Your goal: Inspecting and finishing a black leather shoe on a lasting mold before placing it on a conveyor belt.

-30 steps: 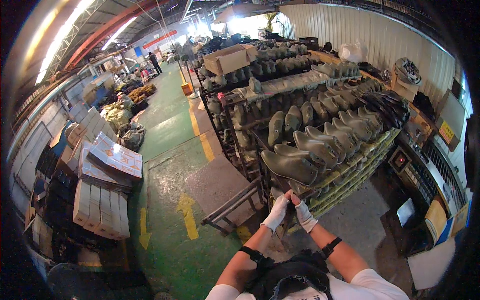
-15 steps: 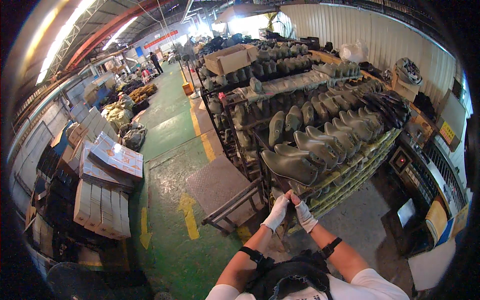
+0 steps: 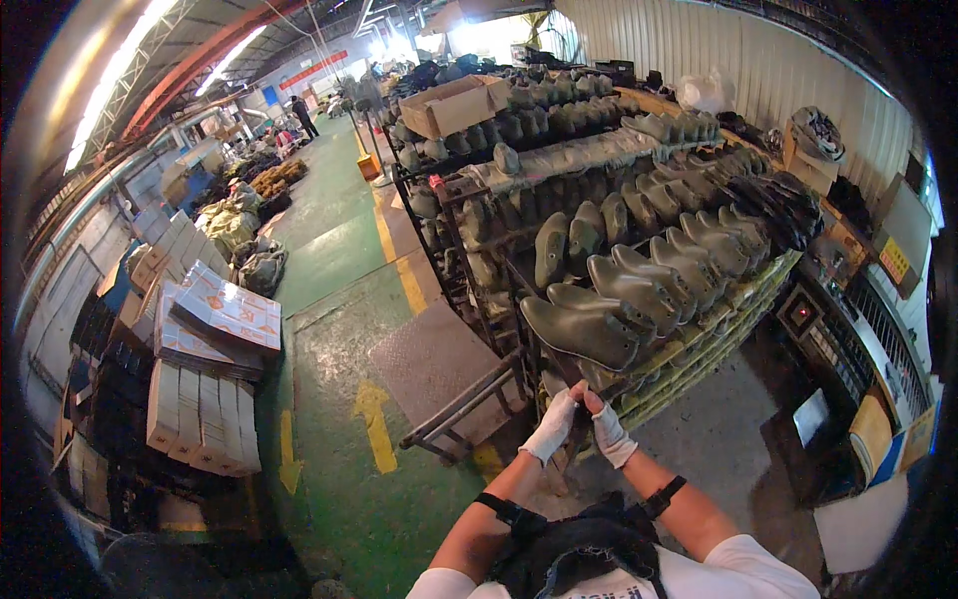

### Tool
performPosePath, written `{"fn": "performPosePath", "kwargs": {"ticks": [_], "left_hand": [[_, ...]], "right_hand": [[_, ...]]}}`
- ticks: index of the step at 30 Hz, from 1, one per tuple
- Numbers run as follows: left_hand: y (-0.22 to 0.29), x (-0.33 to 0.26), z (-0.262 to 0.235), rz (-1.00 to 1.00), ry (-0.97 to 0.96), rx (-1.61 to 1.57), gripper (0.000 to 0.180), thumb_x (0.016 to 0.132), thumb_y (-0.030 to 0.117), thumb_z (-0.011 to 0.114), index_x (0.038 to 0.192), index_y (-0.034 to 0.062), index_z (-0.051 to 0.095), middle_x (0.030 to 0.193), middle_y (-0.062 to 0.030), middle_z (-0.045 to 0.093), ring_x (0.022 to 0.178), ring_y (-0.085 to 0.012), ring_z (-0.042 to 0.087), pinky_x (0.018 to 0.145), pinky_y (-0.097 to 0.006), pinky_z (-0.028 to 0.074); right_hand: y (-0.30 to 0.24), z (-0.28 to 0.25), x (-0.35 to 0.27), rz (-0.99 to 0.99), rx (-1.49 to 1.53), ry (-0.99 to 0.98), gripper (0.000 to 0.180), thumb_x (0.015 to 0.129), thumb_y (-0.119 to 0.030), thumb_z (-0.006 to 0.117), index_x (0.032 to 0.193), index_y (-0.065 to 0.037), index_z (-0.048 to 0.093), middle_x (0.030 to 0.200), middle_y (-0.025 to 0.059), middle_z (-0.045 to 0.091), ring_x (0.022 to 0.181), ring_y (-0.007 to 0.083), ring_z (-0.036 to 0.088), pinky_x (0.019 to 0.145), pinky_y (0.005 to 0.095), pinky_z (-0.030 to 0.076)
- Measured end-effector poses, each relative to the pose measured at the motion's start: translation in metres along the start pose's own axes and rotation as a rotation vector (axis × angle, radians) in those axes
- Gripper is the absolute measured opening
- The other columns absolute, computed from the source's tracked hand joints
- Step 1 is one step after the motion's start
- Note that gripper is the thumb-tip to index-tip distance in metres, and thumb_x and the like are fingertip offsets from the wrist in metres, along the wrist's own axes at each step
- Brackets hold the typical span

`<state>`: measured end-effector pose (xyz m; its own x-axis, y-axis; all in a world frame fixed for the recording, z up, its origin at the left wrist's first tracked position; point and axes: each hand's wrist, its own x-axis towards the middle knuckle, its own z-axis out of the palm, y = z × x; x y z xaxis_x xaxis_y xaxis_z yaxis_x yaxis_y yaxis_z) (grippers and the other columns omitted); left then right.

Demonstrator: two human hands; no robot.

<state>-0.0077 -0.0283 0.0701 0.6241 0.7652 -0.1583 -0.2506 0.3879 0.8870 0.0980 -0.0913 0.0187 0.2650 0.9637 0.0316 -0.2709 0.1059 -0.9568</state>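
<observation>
My left hand [image 3: 550,426] and my right hand [image 3: 610,431] are side by side at the near corner of a metal rack [image 3: 689,373]. Both wear white gloves that leave the fingertips bare, and their fingers are closed round the rack's frame at that corner. Just above them, dark olive shoe lasts [image 3: 584,334] lie in a slanted row on the top shelf. More lasts stand upright behind that row. Lower shelves with yellowish edges show beneath. My palms and the gripped part of the frame are mostly hidden.
Left of my hands stands a metal plate cart [image 3: 449,364] with a tubular handle. Stacked cartons [image 3: 205,414] line the left of the green aisle [image 3: 344,344]. An open cardboard box [image 3: 454,108] sits on farther racks. Black grilled equipment [image 3: 833,339] is at the right. A person [image 3: 304,117] stands far off.
The view has shifted very slightly, so the aisle and cartons sit a little farther left. Both hands keep their place at the rack's corner.
</observation>
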Motion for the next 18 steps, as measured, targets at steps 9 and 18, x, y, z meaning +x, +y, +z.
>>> {"fn": "performPosePath", "kwargs": {"ticks": [9,18], "left_hand": [[-0.032,0.024,-0.031,-0.028,-0.123,-0.011,0.037,0.095,0.046,0.055,0.086,0.0108,0.061,0.086,0.0051,0.059,0.080,-0.0081,0.052,0.074,-0.027,0.041],[-0.041,0.034,-0.029,-0.070,-0.184,-0.055,0.036,0.094,0.047,0.057,0.089,0.0113,0.061,0.086,0.0047,0.059,0.081,-0.0093,0.052,0.076,-0.028,0.042]], "right_hand": [[-0.018,0.013,-0.003,0.054,-0.002,-0.014,0.059,0.095,-0.052,0.054,0.127,-0.003,0.057,0.127,0.0010,0.055,0.118,0.0146,0.049,0.106,0.0314,0.033],[0.004,-0.008,0.001,0.063,0.011,-0.017,0.050,0.102,-0.035,0.046,0.136,0.001,0.050,0.136,0.0058,0.054,0.127,0.0160,0.049,0.110,0.0308,0.033]]}}
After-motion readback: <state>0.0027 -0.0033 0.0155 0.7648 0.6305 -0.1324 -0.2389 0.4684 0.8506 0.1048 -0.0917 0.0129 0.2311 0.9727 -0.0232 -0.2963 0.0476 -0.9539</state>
